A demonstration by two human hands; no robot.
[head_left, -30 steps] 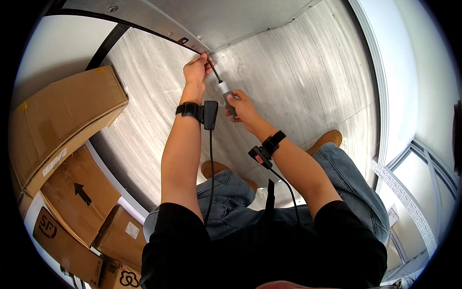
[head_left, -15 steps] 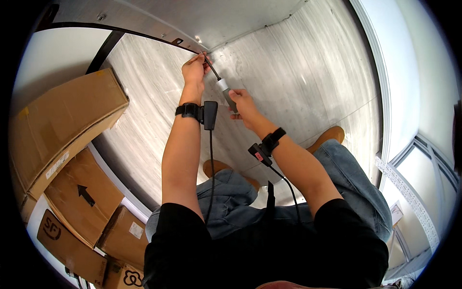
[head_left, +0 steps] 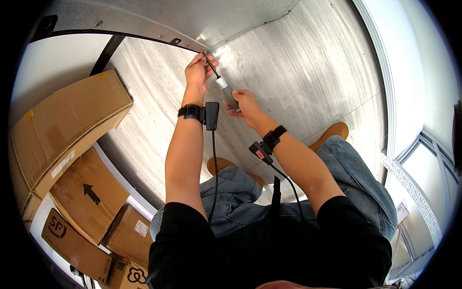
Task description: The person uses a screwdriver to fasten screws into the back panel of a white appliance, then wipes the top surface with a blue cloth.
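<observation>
My right hand (head_left: 247,105) is wrapped round the grey handle of a screwdriver (head_left: 231,99) with a pale collar and a long dark shaft. The shaft slants up and left, its tip meeting the lower edge of a metal panel (head_left: 139,18). My left hand (head_left: 197,73) is at that tip, thumb and fingers closed about the end of the shaft, with the other fingers loosely curled beside it. Whether a screw sits at the tip is too small to tell.
Cardboard boxes (head_left: 67,125) are stacked along the left. A dark frame bar (head_left: 107,54) stands left of my left hand. Pale wood-look floor (head_left: 308,62) spreads below the panel. On the right are a white wall and a perforated metal strip (head_left: 414,190). Cables hang from both wrist straps.
The view has shifted slightly, so boxes and floor appear a little lower and to the right. The fingers of my left hand have spread a little; my right hand still grips the screwdriver.
</observation>
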